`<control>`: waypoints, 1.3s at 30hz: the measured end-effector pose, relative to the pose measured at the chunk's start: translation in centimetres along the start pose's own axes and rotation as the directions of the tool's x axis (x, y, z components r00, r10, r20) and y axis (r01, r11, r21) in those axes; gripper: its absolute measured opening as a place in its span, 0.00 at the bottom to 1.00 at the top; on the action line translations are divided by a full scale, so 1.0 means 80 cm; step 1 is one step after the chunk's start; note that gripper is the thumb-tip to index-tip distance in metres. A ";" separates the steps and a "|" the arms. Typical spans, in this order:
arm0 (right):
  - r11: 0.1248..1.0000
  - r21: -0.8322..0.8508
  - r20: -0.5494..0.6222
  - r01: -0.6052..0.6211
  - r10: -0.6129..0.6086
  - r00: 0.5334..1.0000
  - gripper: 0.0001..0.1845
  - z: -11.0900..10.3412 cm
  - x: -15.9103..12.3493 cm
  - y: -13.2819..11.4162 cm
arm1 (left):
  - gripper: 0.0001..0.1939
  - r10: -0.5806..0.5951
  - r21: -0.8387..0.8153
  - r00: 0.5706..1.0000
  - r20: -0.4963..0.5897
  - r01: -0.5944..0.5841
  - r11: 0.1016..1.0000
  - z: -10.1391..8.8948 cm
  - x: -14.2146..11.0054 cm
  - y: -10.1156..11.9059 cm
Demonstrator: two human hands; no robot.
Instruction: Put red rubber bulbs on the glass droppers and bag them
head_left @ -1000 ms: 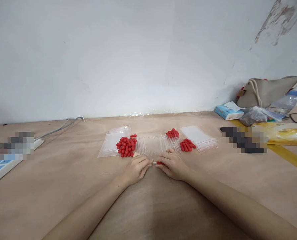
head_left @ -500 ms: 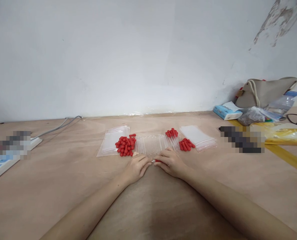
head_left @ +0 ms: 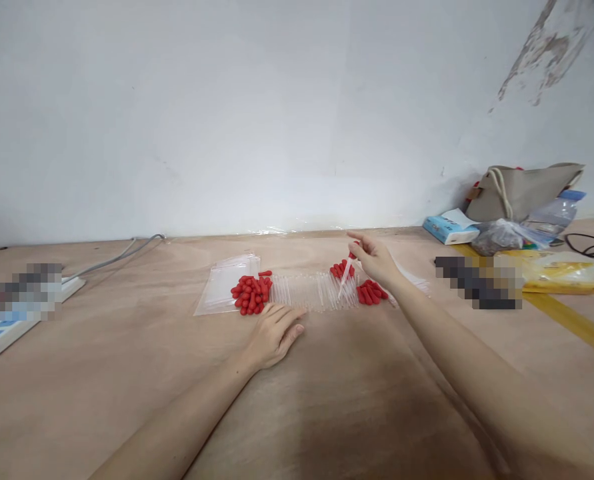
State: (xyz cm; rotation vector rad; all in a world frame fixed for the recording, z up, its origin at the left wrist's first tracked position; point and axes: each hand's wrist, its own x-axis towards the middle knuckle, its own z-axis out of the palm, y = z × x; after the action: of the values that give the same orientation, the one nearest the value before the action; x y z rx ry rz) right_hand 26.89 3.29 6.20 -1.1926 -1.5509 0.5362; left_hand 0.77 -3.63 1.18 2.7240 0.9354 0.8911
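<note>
My right hand [head_left: 371,257] pinches a dropper [head_left: 347,272] by its red rubber bulb, the clear tube slanting down over a group of red-bulbed droppers [head_left: 337,269]. My left hand [head_left: 275,333] rests on the table, holding nothing, thumb apart from the fingers. Just beyond it lies a row of clear tubes [head_left: 301,290]. Loose red rubber bulbs [head_left: 249,293] are heaped at the row's left end. A smaller pile of red bulbs [head_left: 371,292] sits to the right, under my right wrist.
Clear plastic bags [head_left: 217,287] lie behind the left heap; another stack [head_left: 414,280] is partly hidden by my right arm. A tissue pack [head_left: 449,229], a grey bag [head_left: 531,190] and a yellow package [head_left: 557,272] stand at right. A power strip [head_left: 71,290] is at far left.
My right hand has moved up and away from my left hand, carrying the dropper over the group of finished-looking droppers. My left hand has let go and its fingers have opened.
</note>
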 end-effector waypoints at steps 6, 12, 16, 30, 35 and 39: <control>0.840 -0.542 0.179 -0.025 0.145 0.973 0.06 -0.001 0.040 0.031 | 0.13 -0.010 0.007 0.999 0.037 0.010 1.000 0.001 0.002 0.000; 0.788 -0.614 0.191 -0.038 0.195 0.962 0.10 0.018 0.035 0.046 | 0.12 0.005 0.016 0.999 0.048 -0.006 1.000 0.001 0.001 -0.002; 0.777 -0.624 0.155 -0.084 0.229 0.961 0.14 -0.018 0.026 0.038 | 0.12 0.018 0.006 0.999 0.033 -0.018 1.000 0.001 0.000 -0.001; 0.894 -0.413 0.427 -0.176 0.360 0.830 0.16 -0.075 -0.015 0.063 | 0.11 0.016 -0.003 0.998 0.056 -0.016 1.000 0.001 0.001 -0.002; 0.930 -0.349 0.367 -0.118 0.251 0.896 0.14 -0.065 -0.012 0.069 | 0.12 0.019 0.005 0.998 0.055 -0.020 1.000 0.000 0.001 0.000; 0.952 -0.276 0.323 -0.135 0.224 0.920 0.13 -0.059 -0.011 0.067 | 0.12 0.007 0.011 0.998 0.065 -0.008 1.000 -0.001 0.001 0.001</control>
State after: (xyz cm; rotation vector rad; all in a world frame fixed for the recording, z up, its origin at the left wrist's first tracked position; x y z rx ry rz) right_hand 33.37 3.58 3.02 -1.5053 -1.8631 0.7229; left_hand 0.85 -3.68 1.29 2.7495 0.9215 0.7950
